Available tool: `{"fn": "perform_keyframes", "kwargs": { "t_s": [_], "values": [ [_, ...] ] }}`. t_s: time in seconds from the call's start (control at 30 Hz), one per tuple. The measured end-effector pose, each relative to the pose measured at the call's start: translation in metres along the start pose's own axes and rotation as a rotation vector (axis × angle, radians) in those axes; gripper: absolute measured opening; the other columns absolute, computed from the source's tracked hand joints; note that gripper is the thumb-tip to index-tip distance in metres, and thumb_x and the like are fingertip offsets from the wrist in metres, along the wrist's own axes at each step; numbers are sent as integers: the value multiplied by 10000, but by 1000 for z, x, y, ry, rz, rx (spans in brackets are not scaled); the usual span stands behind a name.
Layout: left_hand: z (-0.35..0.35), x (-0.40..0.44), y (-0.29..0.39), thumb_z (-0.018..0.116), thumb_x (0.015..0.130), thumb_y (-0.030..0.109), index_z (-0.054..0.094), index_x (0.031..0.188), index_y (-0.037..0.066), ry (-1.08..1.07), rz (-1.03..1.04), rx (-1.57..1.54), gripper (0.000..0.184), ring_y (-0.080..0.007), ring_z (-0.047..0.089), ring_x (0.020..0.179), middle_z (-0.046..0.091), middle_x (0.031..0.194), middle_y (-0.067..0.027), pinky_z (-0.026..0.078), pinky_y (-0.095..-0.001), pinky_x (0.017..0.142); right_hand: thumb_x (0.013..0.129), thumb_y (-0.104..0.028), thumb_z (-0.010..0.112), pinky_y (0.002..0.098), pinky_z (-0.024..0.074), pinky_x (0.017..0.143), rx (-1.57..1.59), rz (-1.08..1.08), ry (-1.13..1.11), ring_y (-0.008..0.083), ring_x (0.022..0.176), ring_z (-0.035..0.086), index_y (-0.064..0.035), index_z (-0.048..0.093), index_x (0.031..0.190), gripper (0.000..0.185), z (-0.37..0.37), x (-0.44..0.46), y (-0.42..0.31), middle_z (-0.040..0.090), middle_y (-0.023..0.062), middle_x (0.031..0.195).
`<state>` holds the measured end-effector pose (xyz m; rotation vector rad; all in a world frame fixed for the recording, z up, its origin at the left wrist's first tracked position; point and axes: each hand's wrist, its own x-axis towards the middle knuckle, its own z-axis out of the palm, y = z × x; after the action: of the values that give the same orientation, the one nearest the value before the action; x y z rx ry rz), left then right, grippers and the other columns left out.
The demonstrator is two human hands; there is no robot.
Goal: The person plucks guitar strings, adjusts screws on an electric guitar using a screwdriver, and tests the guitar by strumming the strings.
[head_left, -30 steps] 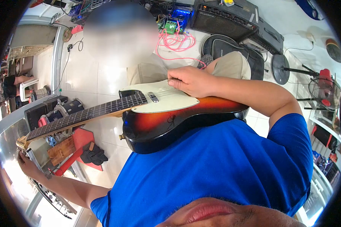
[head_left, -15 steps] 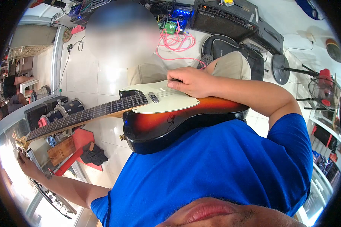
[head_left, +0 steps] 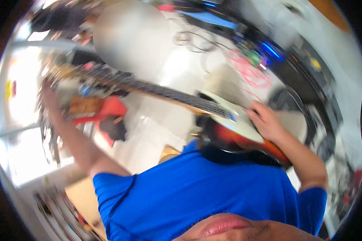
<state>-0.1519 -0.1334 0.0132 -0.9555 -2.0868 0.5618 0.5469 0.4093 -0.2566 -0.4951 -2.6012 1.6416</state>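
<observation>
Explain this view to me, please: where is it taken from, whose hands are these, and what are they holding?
No machine here, just a person's bare hands. The camera is worn on that person's head, looking forward and down past the blue shirt. An electric guitar lies across the body. The right hand rests at its pale front plate; the left hand is at the neck's far end, too blurred to show its grip. A tangled pink cable lies on the floor beyond.

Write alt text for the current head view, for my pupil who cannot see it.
A person in a blue T-shirt holds a sunburst electric guitar, right hand over the cream pickguard, left hand near the blurred headstock. A pink cable lies on the floor.
</observation>
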Motion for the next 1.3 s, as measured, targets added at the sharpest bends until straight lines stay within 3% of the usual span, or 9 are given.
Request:
{"fn": "perform_keyframes", "kwargs": {
  "t_s": [0.03, 0.1, 0.37, 0.47, 0.73, 0.9, 0.97, 1.0, 1.3],
  "values": [
    [-49, 8, 38, 609, 930, 193, 692, 1269, 88, -57, 24, 121, 365, -311, 681, 1065, 697, 1269, -130, 529, -440, 936, 1010, -184, 580, 402, 487, 812, 43, 25, 0, 308, 858, 605, -3, 563, 997, 182, 0, 0, -1, 604, 189, 900],
    [-123, 29, 120, 626, 984, 207, 721, 1187, 73, 26, -410, -450, 262, -212, 683, 770, 742, 920, -83, 524, -372, 744, 1013, -162, 574, 375, 475, 813, 80, -1, -25, 280, 857, 593, -6, 557, 972, 162, 1, 3, 4, 583, 167, 870],
    [-118, 44, 127, 610, 1022, 407, 736, 1146, 80, -77, -591, -615, 372, -177, 665, 727, 693, 768, -83, 508, -346, 715, 1013, -152, 585, 375, 478, 784, 74, 22, 13, 277, 827, 600, -3, 566, 992, 152, 2, 5, 6, 593, 166, 852],
    [-102, 42, 108, 589, 1033, 423, 731, 1138, 73, -135, -416, -407, 392, -196, 685, 770, 739, 857, -91, 518, -349, 746, 1014, -155, 586, 367, 477, 781, 82, 32, 24, 263, 818, 591, -4, 564, 988, 155, 0, 0, 4, 588, 153, 839],
    [-147, 48, 134, 578, 1034, 439, 693, 1176, 31, -120, -482, -392, 447, -370, 693, 972, 731, 1053, -206, 514, -438, 874, 1023, -200, 592, 378, 486, 798, 51, -5, 4, 265, 841, 599, -7, 572, 1002, 194, 0, 6, 7, 598, 152, 877],
    [-25, 32, 25, 541, 1059, 419, 674, 1294, -7, -291, -438, -745, 505, -326, 669, 1144, 721, 1213, -198, 485, -410, 1009, 1034, -248, 572, 419, 494, 817, 60, -38, -46, 321, 892, 629, -7, 594, 1046, 242, -3, 0, 10, 633, 191, 931],
    [-14, 29, 12, 507, 1072, 435, 661, 1337, 29, -166, -180, -389, 509, -350, 667, 1160, 712, 1254, -187, 494, -417, 993, 1040, -249, 568, 435, 491, 779, 77, -156, 22, 335, 850, 621, -5, 582, 1017, 245, 4, 4, 18, 618, 195, 898],
    [-49, 37, 48, 494, 1075, 446, 653, 1346, 41, -232, -334, -309, 513, -375, 663, 1163, 704, 1254, -201, 500, -432, 971, 1046, -250, 566, 433, 482, 772, 85, -124, 10, 328, 840, 611, -9, 572, 1009, 244, 1, 2, 15, 608, 183, 889],
    [-61, 41, 62, 457, 1088, 469, 684, 1276, 103, -246, -335, -332, 470, -384, 679, 1058, 725, 1158, -170, 517, -447, 874, 1056, -254, 567, 410, 458, 742, 123, -115, -29, 299, 790, 565, -19, 546, 967, 252, 4, 9, 11, 566, 146, 842]
  ]
}}
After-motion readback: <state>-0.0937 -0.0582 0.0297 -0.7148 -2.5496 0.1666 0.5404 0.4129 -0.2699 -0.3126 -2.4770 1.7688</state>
